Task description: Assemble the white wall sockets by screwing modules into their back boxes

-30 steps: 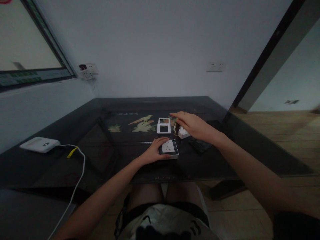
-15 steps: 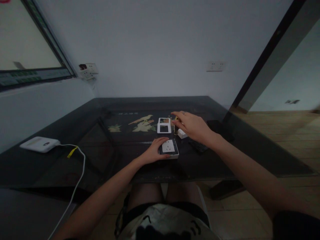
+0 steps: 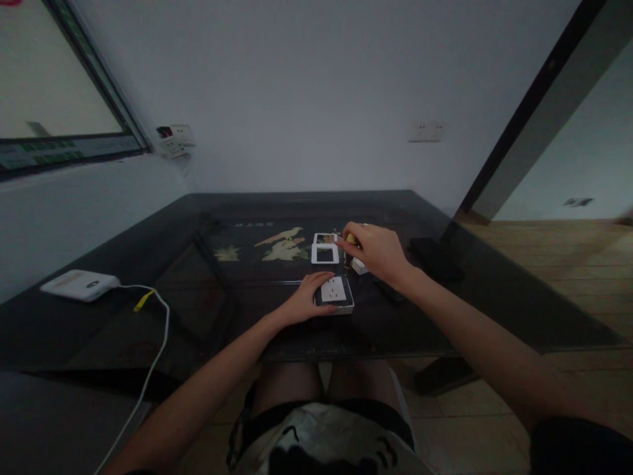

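Note:
My left hand point(image 3: 307, 298) grips the left side of a white socket box point(image 3: 333, 289) with a dark surround, lying near the table's front edge. Beyond it, my right hand point(image 3: 372, 247) is closed on a small yellow-topped object point(image 3: 351, 239), possibly a screwdriver handle; its lower part is dim. Two white frames point(image 3: 325, 254) lie just left of my right hand, one behind the other. A small white block point(image 3: 359, 266) sits under my right hand, partly covered by it.
On the dark table point(image 3: 257, 330), a white device point(image 3: 80, 285) with a cable point(image 3: 165, 330) lies far left. A black flat object point(image 3: 435, 257) is at the right, and a dark item point(image 3: 389, 290) lies below my right wrist. Wall sockets point(image 3: 426, 132) are behind.
My right hand has moved slightly left and its fingers have closed round the yellow-topped object. My left hand stays on the socket box.

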{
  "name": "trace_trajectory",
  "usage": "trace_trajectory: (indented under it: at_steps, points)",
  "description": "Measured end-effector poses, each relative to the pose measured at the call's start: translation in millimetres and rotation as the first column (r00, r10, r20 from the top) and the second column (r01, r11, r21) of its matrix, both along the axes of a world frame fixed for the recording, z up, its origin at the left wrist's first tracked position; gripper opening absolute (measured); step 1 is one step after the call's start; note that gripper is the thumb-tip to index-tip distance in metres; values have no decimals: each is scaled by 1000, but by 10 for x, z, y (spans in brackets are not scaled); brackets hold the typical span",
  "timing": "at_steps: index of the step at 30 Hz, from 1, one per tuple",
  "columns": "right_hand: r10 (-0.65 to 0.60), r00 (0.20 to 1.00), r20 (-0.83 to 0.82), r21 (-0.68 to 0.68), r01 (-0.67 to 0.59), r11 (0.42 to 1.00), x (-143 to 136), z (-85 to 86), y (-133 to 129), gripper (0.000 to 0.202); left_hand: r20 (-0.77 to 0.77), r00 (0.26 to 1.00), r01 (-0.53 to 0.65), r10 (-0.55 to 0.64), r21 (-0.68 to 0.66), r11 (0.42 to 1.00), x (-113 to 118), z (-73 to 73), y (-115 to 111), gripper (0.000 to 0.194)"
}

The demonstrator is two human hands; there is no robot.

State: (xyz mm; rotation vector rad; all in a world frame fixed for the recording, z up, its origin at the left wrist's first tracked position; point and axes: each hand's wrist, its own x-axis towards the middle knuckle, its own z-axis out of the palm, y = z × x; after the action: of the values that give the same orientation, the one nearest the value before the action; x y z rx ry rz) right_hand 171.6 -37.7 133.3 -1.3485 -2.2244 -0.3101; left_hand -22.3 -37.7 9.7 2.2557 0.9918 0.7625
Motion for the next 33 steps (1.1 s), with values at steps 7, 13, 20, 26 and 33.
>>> trace_trajectory:
  at_steps: [7, 13, 20, 26, 33]
  points:
    - [239, 961, -137, -170, -260, 950, 112, 89, 43, 31, 17, 1000, -6, 6, 5, 1000, -6, -31, 11, 74]
    - [160, 982, -102, -124, -172, 977, 67, 93, 35, 20, 4, 1000, -6, 6, 2, 1000, -6, -29, 10, 73]
    - [-30, 993, 117, 33, 26, 999, -10, 48, -23, 30, 3, 1000, -6, 6, 10, 1000, -4, -33, 10, 73]
    - [159, 987, -13, -165, -159, 973, 98, 144, 4, 35, 4, 1000, 6, -6, 10, 1000, -9, -41, 13, 73]
    - [104, 994, -8, -127, -105, 986, 95, 147, 15, 20, -14, 1000, 6, -6, 9, 1000, -6, -36, 19, 73]
